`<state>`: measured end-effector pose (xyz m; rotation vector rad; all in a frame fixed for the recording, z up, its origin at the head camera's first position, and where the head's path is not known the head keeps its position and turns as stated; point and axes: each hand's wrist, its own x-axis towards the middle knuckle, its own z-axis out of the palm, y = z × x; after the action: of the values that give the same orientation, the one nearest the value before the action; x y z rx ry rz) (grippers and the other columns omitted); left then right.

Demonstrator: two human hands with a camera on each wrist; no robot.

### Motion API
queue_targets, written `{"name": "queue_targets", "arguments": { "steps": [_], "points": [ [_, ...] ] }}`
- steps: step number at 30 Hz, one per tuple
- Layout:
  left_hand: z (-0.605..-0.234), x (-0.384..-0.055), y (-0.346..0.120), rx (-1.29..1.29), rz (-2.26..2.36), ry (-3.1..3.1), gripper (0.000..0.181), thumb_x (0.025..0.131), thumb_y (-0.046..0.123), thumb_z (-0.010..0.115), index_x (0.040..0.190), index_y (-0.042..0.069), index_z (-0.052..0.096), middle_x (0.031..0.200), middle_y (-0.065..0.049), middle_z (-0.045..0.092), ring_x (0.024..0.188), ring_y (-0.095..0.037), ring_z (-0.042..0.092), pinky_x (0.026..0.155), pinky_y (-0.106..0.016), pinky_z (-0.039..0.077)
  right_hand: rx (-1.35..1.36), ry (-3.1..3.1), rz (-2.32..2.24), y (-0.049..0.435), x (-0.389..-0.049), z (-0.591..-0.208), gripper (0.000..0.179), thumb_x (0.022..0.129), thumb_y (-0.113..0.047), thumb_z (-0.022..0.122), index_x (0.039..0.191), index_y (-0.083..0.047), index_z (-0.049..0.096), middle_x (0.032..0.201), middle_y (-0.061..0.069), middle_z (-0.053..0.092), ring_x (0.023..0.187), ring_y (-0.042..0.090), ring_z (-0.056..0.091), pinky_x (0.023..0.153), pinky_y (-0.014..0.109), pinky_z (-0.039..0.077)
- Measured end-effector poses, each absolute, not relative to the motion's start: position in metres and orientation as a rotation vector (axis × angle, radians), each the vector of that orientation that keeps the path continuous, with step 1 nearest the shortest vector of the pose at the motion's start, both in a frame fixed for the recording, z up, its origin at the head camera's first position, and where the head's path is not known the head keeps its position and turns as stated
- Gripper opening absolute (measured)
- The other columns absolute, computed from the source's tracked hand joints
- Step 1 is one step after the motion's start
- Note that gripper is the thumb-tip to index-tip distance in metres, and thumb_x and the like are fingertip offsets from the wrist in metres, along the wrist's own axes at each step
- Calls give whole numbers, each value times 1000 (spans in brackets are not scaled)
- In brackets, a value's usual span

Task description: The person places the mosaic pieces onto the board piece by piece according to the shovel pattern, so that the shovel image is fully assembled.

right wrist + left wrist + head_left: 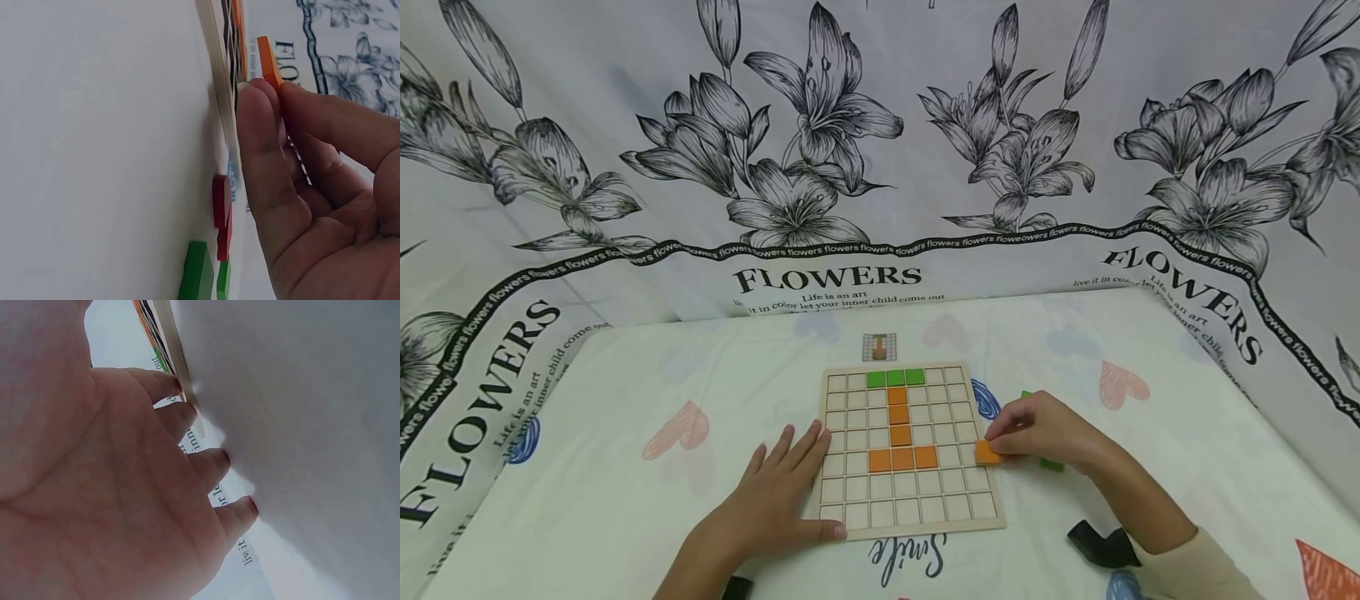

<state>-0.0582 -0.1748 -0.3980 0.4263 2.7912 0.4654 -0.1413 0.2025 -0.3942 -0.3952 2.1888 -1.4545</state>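
Observation:
A wooden grid board (917, 506) lies flat on the cloth. Three green tiles (896, 377) sit side by side in its top row. Below them three orange tiles (898, 414) run down one column to a row of three more orange ones (902, 459). My left hand (767, 500) rests along the board's left edge, fingers spread and straight, thumb at the lower left corner. Between thumb and fingers, my right hand (1048, 433) pinches an orange square tile (269, 62), held at the board's right edge.
Loose tiles lie right of the board, partly hidden by my right hand: a green tile (196, 272) and a red tile (220, 200) show in the right wrist view. A small picture card (879, 347) lies beyond the board. A flower-printed curtain (850, 183) stands behind.

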Motion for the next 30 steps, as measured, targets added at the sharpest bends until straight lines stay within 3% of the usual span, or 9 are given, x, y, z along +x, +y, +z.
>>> {"name": "queue_targets", "arguments": {
  "steps": [10, 30],
  "points": [
    [-399, -57, -176, 451, 479, 2793, 117, 72, 81, 65, 159, 13, 29, 166, -3, 19, 151, -39, 11, 114, -67, 10, -447, 2194, -1412, 181, -140, -394, 8, 86, -7, 77, 89, 1, 76, 80, 10, 72, 69, 27, 72, 68, 35, 59],
    [-400, -59, -175, 428, 447, 2796, 117, 71, 81, 66, 160, 15, 28, 166, 0, 18, 151, -37, 10, 115, -66, 10, -544, 2174, -1337, 133, -138, -393, 2, 85, -3, 78, 85, -4, 76, 80, 4, 70, 67, 22, 71, 67, 34, 59]
  ]
}}
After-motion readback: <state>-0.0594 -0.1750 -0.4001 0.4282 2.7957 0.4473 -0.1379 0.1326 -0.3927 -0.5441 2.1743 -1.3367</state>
